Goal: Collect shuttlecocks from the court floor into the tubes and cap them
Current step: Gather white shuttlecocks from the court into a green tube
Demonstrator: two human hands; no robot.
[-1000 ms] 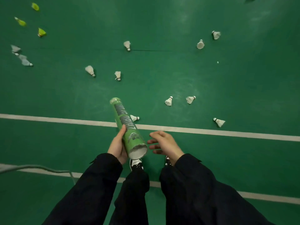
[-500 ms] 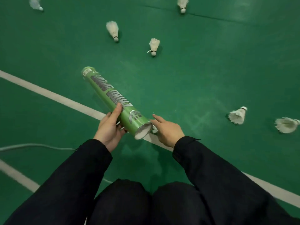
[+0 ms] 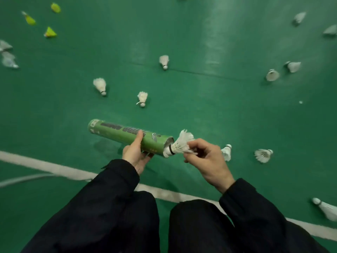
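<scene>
Left hand (image 3: 135,155) wraps green tube (image 3: 127,136), held near level, open mouth rightward; right hand (image 3: 206,157) pinches white shuttlecock (image 3: 179,145) by feathers, cork at tube mouth, seemingly just entering; other shuttlecocks scattered on court floor (image 3: 209,110)

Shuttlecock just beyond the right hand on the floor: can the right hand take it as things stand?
Probably not yet: the right hand is shut on a white shuttlecock at the green tube mouth. The floor shuttlecock lies unobstructed beside it.
</scene>
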